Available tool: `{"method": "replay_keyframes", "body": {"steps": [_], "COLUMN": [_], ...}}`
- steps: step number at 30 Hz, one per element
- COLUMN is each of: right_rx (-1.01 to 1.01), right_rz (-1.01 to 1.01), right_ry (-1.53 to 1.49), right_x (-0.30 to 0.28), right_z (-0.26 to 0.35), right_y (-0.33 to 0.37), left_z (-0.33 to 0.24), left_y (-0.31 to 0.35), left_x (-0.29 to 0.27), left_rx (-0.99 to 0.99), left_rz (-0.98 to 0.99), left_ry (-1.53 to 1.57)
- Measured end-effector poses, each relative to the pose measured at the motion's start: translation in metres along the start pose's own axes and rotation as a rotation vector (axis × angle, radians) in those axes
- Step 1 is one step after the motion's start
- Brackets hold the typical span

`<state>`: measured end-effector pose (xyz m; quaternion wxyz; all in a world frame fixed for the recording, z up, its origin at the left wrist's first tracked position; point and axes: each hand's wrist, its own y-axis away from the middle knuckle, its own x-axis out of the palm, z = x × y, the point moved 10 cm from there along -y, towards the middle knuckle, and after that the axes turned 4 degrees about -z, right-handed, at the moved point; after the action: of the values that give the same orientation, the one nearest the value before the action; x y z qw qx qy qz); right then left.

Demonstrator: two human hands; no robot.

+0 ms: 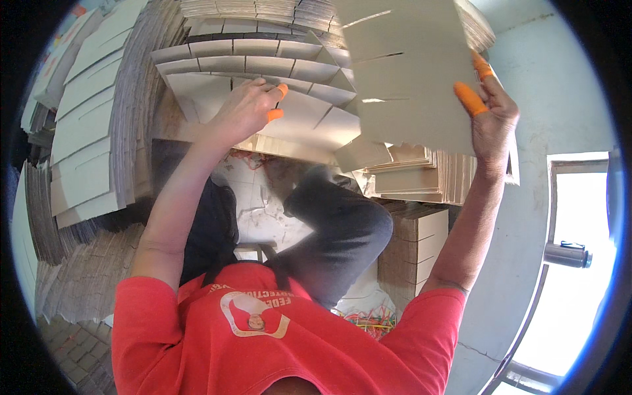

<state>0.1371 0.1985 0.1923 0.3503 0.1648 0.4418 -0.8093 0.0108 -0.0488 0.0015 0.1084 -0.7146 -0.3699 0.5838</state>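
My left hand (245, 113) is at the front strip of a cardboard divider (280, 108), whose slotted strips stand in rows with crossing pieces at the right. Its thumb and forefinger, both in orange finger cots, are apart; its other fingers bend near the strip's top edge, their tips partly hidden. Raised at the right, my right hand (495, 118) grips a wide slotted cardboard sheet (411, 79) by its right edge. Orange cots cover two of its digits, one lying along the sheet's face. The sheet hangs over the divider's right end.
Tall stacks of slotted cardboard (85, 125) stand at the left. More cardboard sheets (421, 178) are piled below the raised sheet, above another stack (415, 247). A pale wall (526, 125) and bright window (579, 217) are at the right. Colourful strings (372, 321) lie beside my leg.
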Motion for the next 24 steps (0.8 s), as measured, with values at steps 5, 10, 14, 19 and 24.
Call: {"method": "replay_keyframes", "body": {"steps": [5, 10, 14, 19, 24], "right_rx": [-0.03, 0.06, -0.012, -0.009, 0.073], "right_rz": [0.144, 0.158, 0.18, 0.151, 0.15], "right_ry": [0.059, -0.069, 0.018, 0.01, -0.112], "right_x": [0.03, 0.051, 0.053, 0.05, 0.052], "right_z": [0.001, -0.006, -0.002, -0.008, -0.006], "right_y": [0.006, 0.01, 0.006, 0.005, 0.004], "left_z": [-0.006, -0.011, 0.015, 0.008, 0.006], "left_y": [0.004, -0.011, 0.001, 0.01, 0.011], "left_x": [-0.008, -0.016, 0.021, 0.025, 0.017], "left_rx": [0.019, 0.072, -0.091, -0.128, -0.124], "left_rz": [-0.119, -0.198, 0.058, 0.076, 0.031], "left_ry": [0.035, 0.038, 0.085, 0.135, 0.161]}}
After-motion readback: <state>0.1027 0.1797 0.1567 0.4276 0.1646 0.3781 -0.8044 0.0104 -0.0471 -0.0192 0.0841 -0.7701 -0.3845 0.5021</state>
